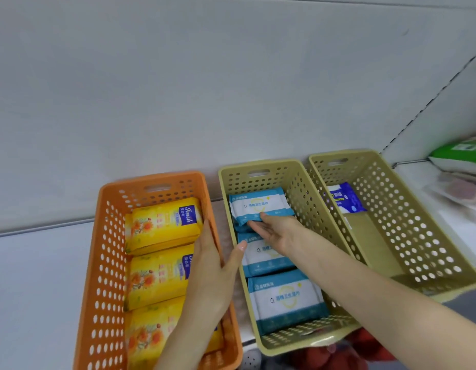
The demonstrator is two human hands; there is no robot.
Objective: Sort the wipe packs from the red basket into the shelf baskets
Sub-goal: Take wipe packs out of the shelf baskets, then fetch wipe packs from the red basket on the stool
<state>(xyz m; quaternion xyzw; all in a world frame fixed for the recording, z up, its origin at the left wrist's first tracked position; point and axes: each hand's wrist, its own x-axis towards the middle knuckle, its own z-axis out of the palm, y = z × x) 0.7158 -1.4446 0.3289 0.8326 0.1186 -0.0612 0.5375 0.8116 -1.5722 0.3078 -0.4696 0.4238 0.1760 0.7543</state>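
The right hand (271,232) pinched a teal pack (258,204), seating it in the middle basket (298,180). The left hand (210,265) rested open. Next, probably release.

White shelf board (31,276) running left to right across lower view. Grey back panel (178,89) rising behind shelf board, filling upper view. Dark slotted strip (429,102) climbing diagonally above shelf board's right end. Green pack (458,156) lying at shelf board's far right end, frame edge cutting it off. Clear bag (458,188), pinkish contents, lying at same right end, nearer shelf board's front edge. White perforated piece (251,359) showing below shelf board's front edge, too blurred to identify.
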